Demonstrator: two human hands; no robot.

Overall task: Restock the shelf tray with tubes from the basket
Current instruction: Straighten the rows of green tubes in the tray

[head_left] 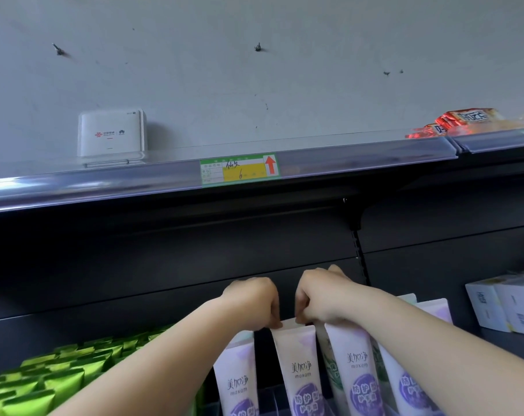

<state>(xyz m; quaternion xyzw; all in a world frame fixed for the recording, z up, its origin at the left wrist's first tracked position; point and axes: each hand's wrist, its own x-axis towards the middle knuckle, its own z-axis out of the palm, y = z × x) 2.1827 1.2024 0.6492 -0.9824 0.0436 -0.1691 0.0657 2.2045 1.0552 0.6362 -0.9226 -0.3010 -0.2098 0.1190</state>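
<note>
Both hands pinch the flat crimped top edge of one tube. The left hand has its fingers curled shut on the edge's left corner; the right hand closes on the right corner, thumb and fingers meeting at the crimp. The tube hangs directly below the two grips, at 6 o'clock from them. Its long axis runs nearly vertical, crimp up, leaning slightly toward 11 o'clock, printed face toward the camera. More tubes stand upright beside it: one at its 9 o'clock, another at 3 o'clock, touching the right wrist. Green packets lie far to 9 o'clock.
</note>
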